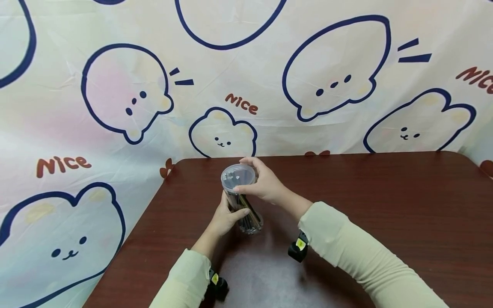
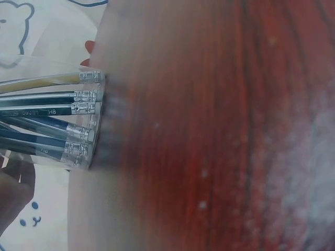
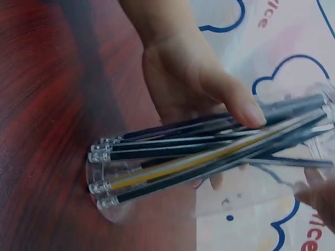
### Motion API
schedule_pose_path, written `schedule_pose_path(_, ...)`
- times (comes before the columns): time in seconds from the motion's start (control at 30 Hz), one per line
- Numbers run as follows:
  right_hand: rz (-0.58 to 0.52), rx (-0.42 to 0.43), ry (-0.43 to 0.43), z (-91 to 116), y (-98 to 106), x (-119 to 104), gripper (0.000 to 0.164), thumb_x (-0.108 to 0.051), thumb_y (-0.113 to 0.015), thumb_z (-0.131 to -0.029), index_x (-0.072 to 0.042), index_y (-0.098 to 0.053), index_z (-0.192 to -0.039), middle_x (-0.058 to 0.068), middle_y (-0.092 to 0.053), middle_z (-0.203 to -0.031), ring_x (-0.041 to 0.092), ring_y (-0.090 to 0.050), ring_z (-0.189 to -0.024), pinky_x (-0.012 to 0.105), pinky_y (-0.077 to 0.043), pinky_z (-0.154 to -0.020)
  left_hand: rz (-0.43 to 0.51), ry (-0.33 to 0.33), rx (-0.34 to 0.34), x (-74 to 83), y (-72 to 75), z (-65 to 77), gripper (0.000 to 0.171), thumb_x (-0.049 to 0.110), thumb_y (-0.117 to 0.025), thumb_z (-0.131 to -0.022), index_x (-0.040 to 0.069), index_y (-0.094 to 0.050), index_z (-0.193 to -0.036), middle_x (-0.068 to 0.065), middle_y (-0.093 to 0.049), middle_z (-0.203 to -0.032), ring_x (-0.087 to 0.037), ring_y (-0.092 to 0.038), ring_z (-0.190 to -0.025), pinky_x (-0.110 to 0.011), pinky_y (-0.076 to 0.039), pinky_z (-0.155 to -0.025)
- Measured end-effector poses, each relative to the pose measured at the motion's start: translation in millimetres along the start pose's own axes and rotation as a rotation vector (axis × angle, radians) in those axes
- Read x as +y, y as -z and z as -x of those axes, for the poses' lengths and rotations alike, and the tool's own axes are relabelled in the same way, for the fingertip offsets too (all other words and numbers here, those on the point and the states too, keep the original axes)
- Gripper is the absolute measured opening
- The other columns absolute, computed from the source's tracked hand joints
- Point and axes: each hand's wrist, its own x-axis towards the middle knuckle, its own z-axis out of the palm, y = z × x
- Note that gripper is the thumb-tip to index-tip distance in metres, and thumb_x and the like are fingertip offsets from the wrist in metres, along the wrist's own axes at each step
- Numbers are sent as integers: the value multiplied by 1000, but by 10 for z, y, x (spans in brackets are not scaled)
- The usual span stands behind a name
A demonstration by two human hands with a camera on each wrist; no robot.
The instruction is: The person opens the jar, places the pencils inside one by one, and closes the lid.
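Note:
A clear plastic jar [image 1: 252,221] with a translucent lid [image 1: 239,175] stands tilted over the table, its top leaning left in the head view. Several pencils [image 3: 172,170] with metal ferrules lie inside, mostly dark and one yellow, eraser ends at the jar's bottom. My left hand [image 1: 225,218] grips the jar's side, thumb across the front. With thumb and fingers on opposite sides of the lid, my right hand [image 1: 265,182] holds the jar's top. The left wrist view shows the pencils' eraser ends [image 2: 84,107] through the clear wall.
A dark reddish-brown wooden table [image 1: 369,205] lies below the hands. Behind it and along its left side hangs a pale cloth [image 1: 154,171] printed with cartoon animal outlines.

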Motion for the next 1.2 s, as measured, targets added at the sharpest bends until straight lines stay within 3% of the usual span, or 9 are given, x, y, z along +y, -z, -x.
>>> schedule_pose_path(0.1,140,92,-14,5,-69,-13,67,-25,-76,-62,-8,-40,-116,8,-35,-112,21,-43,-95,32,-41,-77,-3,2,2,1,0,-3,74,-6,-58,-74,4,-12,-131,-18,-37,-121,-23,-40,-102,-29,-34,-85)
schedule_pose_path(0.2,165,92,-23,7,-88,-9,72,-27,-77,-61,-11,-38,-120,8,-30,-117,21,-40,-98,34,-39,-79,-10,7,10,1,-1,0,73,-6,-58,-73,3,-13,-130,-18,-39,-119,-23,-41,-101,-29,-34,-84)
schedule_pose_path(0.4,-160,-134,1,3,34,34,73,-6,-66,-72,-12,-27,-134,12,-26,-130,25,-34,-111,37,-36,-86,0,14,4,-99,34,-18,72,-5,-59,-74,6,-14,-129,-15,-36,-122,-22,-39,-103,-31,-31,-87)
schedule_pose_path(0.47,-185,-149,-4,-1,55,31,66,-3,-64,-73,-9,-32,-131,12,-31,-127,26,-37,-109,37,-38,-85,8,12,-3,-162,56,-35,72,-4,-60,-75,8,-14,-130,-14,-37,-121,-21,-39,-103,-31,-30,-88)
schedule_pose_path(0.63,90,-45,-19,-19,28,-11,62,-24,-73,-67,-14,-45,-121,7,-33,-118,22,-37,-102,32,-42,-77,-18,-16,-5,-256,79,-61,74,3,-63,-75,12,-15,-130,-12,-39,-121,-20,-41,-103,-32,-33,-87)
schedule_pose_path(0.7,125,-48,-24,-20,35,-14,67,-27,-75,-65,-17,-43,-122,7,-30,-118,21,-36,-102,33,-41,-76,-28,-24,-7,-267,77,-64,74,5,-64,-75,14,-15,-131,-12,-38,-122,-20,-42,-105,-33,-34,-87)
schedule_pose_path(0.9,-138,-275,54,-50,163,11,76,-6,-69,-70,-13,-28,-134,9,-26,-131,26,-37,-109,37,-38,-83,-29,-13,-14,-285,85,-70,75,4,-64,-74,11,-15,-130,-12,-37,-124,-19,-38,-107,-31,-31,-89)
schedule_pose_path(0.97,-171,-309,59,-56,188,3,72,-3,-67,-72,-9,-29,-133,10,-29,-131,27,-39,-109,38,-39,-83,-27,-3,-14,-290,85,-78,76,2,-64,-74,9,-14,-131,-13,-36,-123,-19,-37,-106,-31,-29,-89)
schedule_pose_path(1.2,329,-39,42,-41,61,-78,62,-32,-75,-63,-12,-51,-117,4,-38,-111,18,-38,-98,31,-40,-76,-27,17,-11,-266,85,-85,78,-1,-61,-75,12,-11,-133,-14,-35,-126,-22,-38,-107,-35,-31,-89)
